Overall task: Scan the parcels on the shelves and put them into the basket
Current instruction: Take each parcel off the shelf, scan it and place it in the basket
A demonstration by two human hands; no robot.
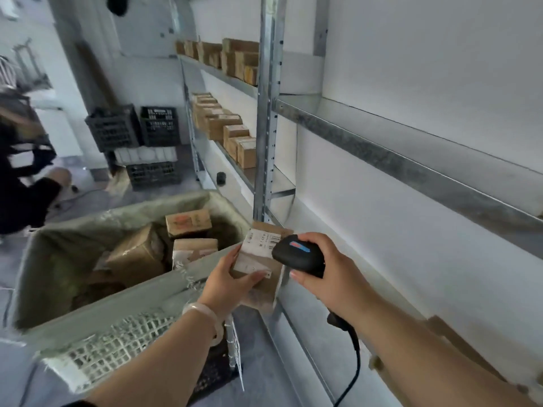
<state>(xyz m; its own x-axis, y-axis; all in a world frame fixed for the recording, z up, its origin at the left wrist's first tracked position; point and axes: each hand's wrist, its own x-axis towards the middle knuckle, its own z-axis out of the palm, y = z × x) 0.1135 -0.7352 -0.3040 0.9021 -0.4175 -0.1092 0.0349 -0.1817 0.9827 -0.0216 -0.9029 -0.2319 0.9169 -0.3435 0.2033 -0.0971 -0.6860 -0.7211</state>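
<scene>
Two hands are shown: a brown parcel [262, 284] is gripped by the curled fingers of the left hand [230, 279] beside the rim of the basket [123, 296], while a black scanner [298, 257] is clasped by the right hand [327, 267] over its white barcode label [258, 249], whose print is too blurred to be read. Several brown boxes [138, 257] are held in the basket.

Parcel [269, 286] label [258, 245] — print seemingly too blurred.

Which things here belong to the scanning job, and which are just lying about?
Job: held parcel in left hand; scanner in right hand; basket; basket parcels; shelf parcels.
Lying about: black crates stacked by the far wall; small black object by the shelving.
</scene>
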